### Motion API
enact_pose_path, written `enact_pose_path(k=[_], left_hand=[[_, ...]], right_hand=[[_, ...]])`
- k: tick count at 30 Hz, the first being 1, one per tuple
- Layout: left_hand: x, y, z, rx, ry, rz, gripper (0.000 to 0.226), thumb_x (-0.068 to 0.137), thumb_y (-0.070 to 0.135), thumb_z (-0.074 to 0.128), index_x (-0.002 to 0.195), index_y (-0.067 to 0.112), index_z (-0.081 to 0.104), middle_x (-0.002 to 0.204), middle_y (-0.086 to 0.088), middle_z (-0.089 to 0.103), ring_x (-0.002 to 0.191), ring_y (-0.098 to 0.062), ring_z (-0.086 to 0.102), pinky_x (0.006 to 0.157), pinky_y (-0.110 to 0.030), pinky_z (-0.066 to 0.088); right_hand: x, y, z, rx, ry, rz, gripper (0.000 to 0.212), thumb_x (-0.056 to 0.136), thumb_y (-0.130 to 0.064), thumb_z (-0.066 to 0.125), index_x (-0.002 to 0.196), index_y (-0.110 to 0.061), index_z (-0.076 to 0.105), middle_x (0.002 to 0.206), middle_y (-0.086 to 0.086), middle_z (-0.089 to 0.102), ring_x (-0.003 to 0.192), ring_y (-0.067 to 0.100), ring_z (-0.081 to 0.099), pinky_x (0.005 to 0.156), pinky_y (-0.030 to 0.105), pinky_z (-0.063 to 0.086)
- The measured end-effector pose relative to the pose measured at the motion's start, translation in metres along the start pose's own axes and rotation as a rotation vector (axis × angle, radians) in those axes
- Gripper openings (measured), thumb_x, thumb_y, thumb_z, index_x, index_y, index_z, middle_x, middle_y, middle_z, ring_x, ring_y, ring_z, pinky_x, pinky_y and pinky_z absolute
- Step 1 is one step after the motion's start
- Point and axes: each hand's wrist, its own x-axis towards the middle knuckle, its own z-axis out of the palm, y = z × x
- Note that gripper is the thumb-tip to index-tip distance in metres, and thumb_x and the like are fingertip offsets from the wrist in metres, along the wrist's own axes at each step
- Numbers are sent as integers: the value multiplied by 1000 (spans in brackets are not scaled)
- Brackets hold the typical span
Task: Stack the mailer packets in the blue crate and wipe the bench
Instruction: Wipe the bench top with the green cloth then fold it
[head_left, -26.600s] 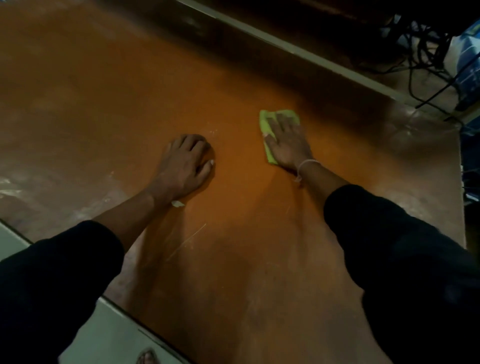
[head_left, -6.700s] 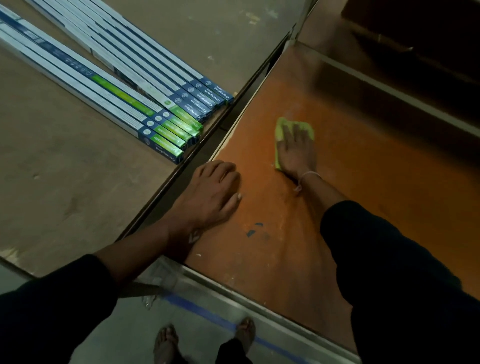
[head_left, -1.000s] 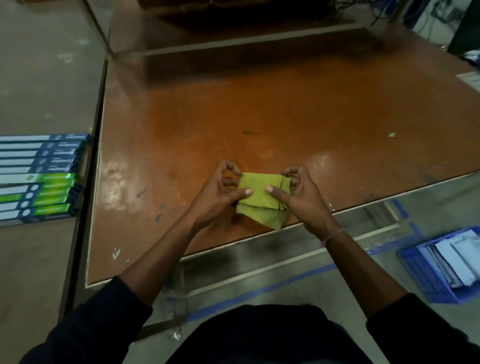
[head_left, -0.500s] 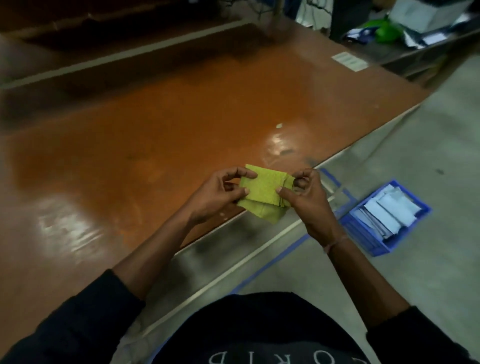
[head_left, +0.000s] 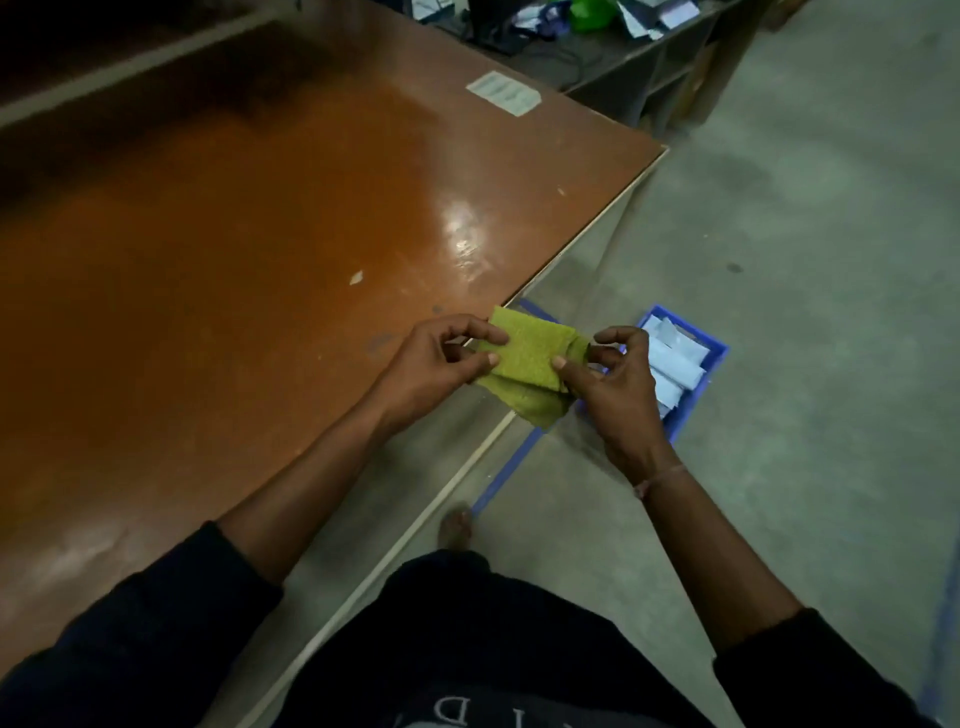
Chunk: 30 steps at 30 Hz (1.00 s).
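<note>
A folded yellow-green cloth (head_left: 527, 364) is held in the air between both hands, just off the bench's near edge. My left hand (head_left: 431, 364) pinches its left side with thumb and fingers. My right hand (head_left: 615, 384) pinches its right side. The orange-brown bench (head_left: 234, 249) stretches away to the left and far side. On the floor beyond my right hand stands the blue crate (head_left: 698, 384) with pale mailer packets (head_left: 672, 358) lying in it, partly hidden by the hand.
A white paper label (head_left: 503, 93) lies near the bench's far right corner and a small white scrap (head_left: 356, 278) at mid bench. Blue floor tape (head_left: 506, 467) runs along the bench edge. A cluttered dark shelf unit (head_left: 623, 57) stands at the far right. My bare foot (head_left: 455, 527) is on the grey floor.
The view has swung right along the bench, bringing its right corner and the crate closer. Both hands keep pinching the cloth, which now hangs off the bench edge near the crate.
</note>
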Motion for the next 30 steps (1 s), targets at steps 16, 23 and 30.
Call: enact_pose_path(k=[16,23,30], left_hand=[[287,4,26,151,-142,141,21,88,10,73,108,16,75,93,-8,76,74,-13,65,71,-33,56],[372,5,26,269,9,89,25,87,6,68,105,21,77,101,3,77,83,-16,72,72,-31,60],[439,13,28,411,157,54,28,90,6,58,106,23,74,102,-1,74,73,-10,69,63,-32,60]], right_hand=[[232,-13,-45,-71,158,2,52,78,-9,83,113,-12,44,96,4,62,73,9,64,72,40,58],[331,-17,-36,-263,168,-94,51,67,-34,82,102,-29,46,96,-2,63,86,26,66,75,51,57],[420,-26,-17,-425,188,-253,42,65,-20,83,94,-8,54,94,7,59,85,23,54,73,38,45]])
